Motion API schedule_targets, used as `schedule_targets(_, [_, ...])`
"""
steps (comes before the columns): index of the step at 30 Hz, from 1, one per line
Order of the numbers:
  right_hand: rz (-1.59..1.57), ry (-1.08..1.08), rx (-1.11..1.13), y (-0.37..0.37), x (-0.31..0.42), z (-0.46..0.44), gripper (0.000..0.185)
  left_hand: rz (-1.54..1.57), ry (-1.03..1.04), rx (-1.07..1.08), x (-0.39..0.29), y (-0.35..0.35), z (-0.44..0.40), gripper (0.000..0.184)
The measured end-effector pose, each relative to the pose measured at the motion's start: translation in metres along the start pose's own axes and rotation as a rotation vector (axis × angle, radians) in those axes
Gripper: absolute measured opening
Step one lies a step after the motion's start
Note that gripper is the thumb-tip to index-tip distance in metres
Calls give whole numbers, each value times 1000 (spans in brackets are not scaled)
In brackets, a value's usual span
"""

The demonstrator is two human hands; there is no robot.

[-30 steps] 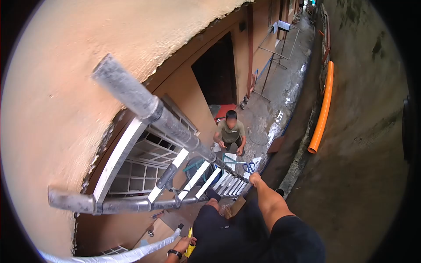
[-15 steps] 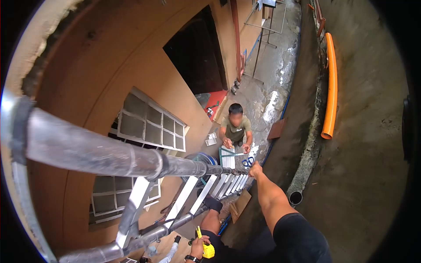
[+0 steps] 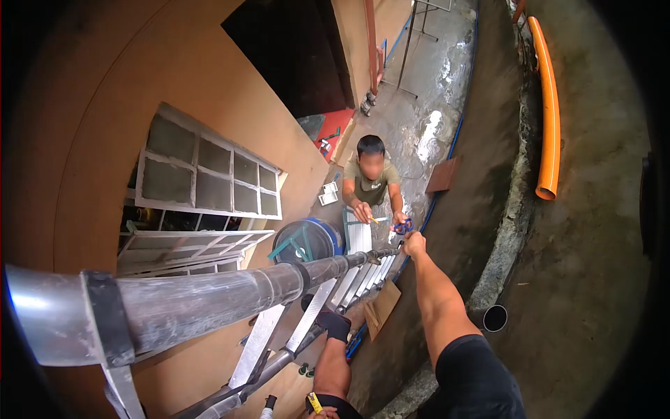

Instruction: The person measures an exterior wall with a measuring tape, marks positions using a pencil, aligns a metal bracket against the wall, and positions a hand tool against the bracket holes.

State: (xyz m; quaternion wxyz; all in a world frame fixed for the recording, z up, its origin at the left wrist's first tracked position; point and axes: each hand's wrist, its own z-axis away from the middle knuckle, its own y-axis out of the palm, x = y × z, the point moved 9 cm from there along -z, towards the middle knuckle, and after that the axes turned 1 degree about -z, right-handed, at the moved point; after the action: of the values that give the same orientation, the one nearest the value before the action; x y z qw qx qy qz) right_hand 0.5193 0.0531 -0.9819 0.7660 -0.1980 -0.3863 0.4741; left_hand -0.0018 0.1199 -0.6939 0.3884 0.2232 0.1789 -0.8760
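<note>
My right hand [image 3: 414, 243] stretches down past the ladder, fingers closed by the blade end of blue-handled scissors [image 3: 403, 227]. A co-worker's hand [image 3: 399, 218] is at the blue handles, so both hands meet at the scissors. My left hand [image 3: 325, 414] shows only partly at the bottom edge, beside the yellow end of a tape measure [image 3: 315, 403]; the case is out of view. The co-worker's other hand [image 3: 361, 211] holds a thin yellow stick like a pencil [image 3: 375, 220]. An aluminium ladder [image 3: 209, 297] runs between us.
The co-worker [image 3: 371, 178] stands below by the ladder's foot. A barred window [image 3: 209, 167] and a doorway [image 3: 293, 56] are in the wall at left. A blue drum [image 3: 307, 244] stands near the ladder. An orange pipe [image 3: 548, 112] and a dark pipe end [image 3: 495, 318] lie at right.
The co-worker's hand has come up to the scissors' blue handles. My left hand and the tape measure have dropped mostly out of view as the camera tilted.
</note>
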Motion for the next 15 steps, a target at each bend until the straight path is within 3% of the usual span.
schedule_targets(3, [11, -7, 28, 9, -7, -15, 27, -5, 5, 22, -8, 12, -23, 33])
schedule_targets(5, [113, -59, -22, -15, 35, 26, 25, -10, -2, 34, -3, 12, -30, 33])
schedule_targets(7, [395, -613, -537, -35, 116, 76, 25, -17, -9, 36, 2, 8, -38, 33])
schedule_targets(8, [391, -618, -539, -20, 116, 67, 25, -25, -15, 34, 6, 7, -39, 33])
schedule_targets(10, [234, -290, -378, 18, 88, 33, 24, -30, -34, 25, 11, 4, -43, 33])
schedule_targets(11, [224, -299, -374, 23, 88, 26, 24, -36, -36, 21, 11, 2, -44, 33])
schedule_targets(13, [165, -146, -71, 40, 73, 3, 22, -47, -40, 18, 11, 1, -43, 33])
schedule_targets(15, [178, -205, -121, 21, 81, 23, 26, -49, -34, 28, 8, 4, -38, 33])
